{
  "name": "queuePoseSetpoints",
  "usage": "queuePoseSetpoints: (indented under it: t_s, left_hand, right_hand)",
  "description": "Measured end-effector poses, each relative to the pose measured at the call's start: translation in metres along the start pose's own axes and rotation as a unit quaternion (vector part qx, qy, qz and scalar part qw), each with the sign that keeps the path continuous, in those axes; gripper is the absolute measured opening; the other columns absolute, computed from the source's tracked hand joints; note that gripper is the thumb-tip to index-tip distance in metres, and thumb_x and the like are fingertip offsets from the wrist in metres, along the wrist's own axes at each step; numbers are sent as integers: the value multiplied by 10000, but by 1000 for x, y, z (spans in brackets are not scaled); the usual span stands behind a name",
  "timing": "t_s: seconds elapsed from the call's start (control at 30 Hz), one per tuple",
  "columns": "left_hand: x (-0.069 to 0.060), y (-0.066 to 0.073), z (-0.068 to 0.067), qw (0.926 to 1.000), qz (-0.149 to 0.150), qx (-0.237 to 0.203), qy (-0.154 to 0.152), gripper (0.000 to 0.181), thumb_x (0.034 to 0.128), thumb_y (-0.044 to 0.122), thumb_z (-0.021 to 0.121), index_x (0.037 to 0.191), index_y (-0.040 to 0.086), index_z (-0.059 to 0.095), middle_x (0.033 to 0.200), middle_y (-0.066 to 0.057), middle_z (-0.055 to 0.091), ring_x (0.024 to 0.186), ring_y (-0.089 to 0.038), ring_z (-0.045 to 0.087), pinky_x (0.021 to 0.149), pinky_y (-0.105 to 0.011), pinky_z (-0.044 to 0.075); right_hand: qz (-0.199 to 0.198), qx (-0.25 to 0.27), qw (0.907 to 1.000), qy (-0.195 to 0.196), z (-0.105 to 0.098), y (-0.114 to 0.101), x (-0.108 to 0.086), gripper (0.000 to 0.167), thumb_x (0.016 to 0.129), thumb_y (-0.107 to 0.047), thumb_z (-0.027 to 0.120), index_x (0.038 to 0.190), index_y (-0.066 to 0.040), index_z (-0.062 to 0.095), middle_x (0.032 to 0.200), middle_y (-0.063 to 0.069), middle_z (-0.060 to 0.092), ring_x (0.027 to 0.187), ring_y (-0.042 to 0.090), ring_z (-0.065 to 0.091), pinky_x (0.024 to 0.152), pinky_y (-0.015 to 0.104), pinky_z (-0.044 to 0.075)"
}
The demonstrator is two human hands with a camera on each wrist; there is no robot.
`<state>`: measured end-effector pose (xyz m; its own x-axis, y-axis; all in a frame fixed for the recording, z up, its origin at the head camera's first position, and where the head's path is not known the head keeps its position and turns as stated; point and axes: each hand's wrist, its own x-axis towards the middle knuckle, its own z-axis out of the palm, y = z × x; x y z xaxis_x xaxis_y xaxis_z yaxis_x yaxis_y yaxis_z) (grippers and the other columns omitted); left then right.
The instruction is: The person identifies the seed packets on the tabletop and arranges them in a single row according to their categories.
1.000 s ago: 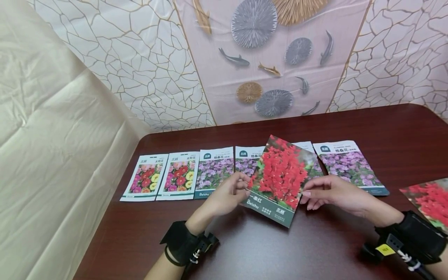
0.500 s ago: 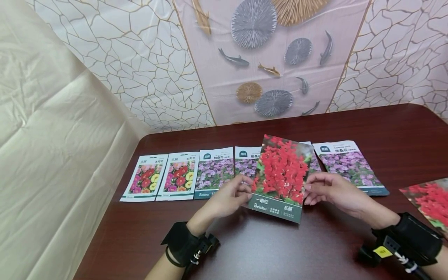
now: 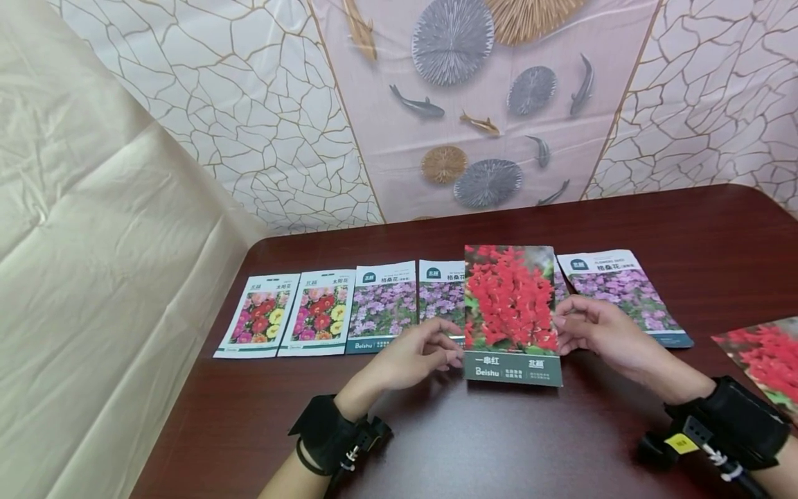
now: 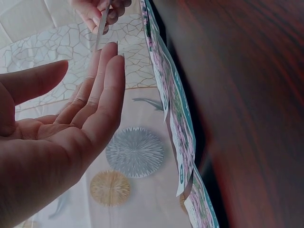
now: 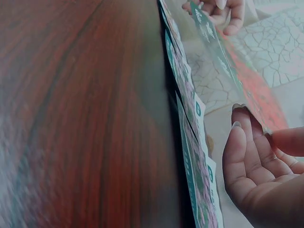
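A seed packet with red flowers and a dark green band (image 3: 512, 312) is held upright over the row of packets, its front facing the head camera. With thumb and fingers my right hand (image 3: 601, 339) pinches its right edge. At the packet's lower left edge is my left hand (image 3: 414, 357), fingers extended and thumb apart in the left wrist view; whether a fingertip touches the edge I cannot tell. Behind it, a purple-flower packet (image 3: 441, 298) is partly covered, as is another (image 3: 560, 285). To the right lies a further purple packet (image 3: 623, 294).
Left along the row lie another purple packet (image 3: 382, 305) and two mixed-flower packets, one in the middle (image 3: 316, 313) and one outermost (image 3: 258, 317). A second red-flower packet (image 3: 763, 357) lies at the right edge. The dark wooden table (image 3: 499, 450) meets a patterned cloth backdrop (image 3: 268, 125).
The held red-flower packet has turned from a tilt to straight upright and shifted a little right. My left hand's fingers have loosened from its edge; the right hand keeps its pinch.
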<state>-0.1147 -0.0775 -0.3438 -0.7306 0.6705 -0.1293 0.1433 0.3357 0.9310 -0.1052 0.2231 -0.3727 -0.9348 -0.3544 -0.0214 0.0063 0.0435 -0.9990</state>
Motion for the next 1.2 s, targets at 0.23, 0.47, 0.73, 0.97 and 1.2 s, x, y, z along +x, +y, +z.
queuePoseSetpoints:
  t_s: [0.23,0.47,0.73,0.97,1.2]
  left_hand:
    - [0,0,-2,9999,35,91,-24,311,925,6,497,1230,-37,457,1014,-148,639,915,-254,623,759,-278,498]
    - [1,-1,-2,9999,27,140,37,308,917,43,533,1216,-13,481,1005,-134,647,901,-284,623,751,-310,502]
    - [2,-1,-3,9997,14,234,33,293,918,82,545,1191,-18,511,1009,-156,638,892,-306,612,752,-374,500]
    - [-1,7,-2,9993,0,367,55,274,919,73,542,1174,-24,524,1005,-171,630,897,-314,606,705,-242,481]
    - [2,-2,-1,9989,17,473,32,302,922,114,549,1202,8,511,984,-140,639,863,-271,619,706,-264,489]
  right_hand:
    - [95,-503,9980,380,-17,-1,-1,106,961,-54,445,931,1,530,789,22,544,686,156,583,605,292,508]
    - [13,-301,9982,526,-41,-3,-6,145,954,-19,440,908,-32,577,813,21,518,677,139,558,591,270,497]
    - [492,-1110,9862,1130,-74,-12,-16,154,972,-112,439,935,-94,588,819,-16,523,682,134,531,588,278,487]
    - [733,-1366,9715,1792,-116,14,-18,152,967,-235,459,962,-139,576,815,-81,561,677,107,544,561,290,480]
    - [1115,-1583,9537,2299,-165,33,-27,202,942,-376,448,991,-212,554,779,-130,561,642,129,561,538,344,505]
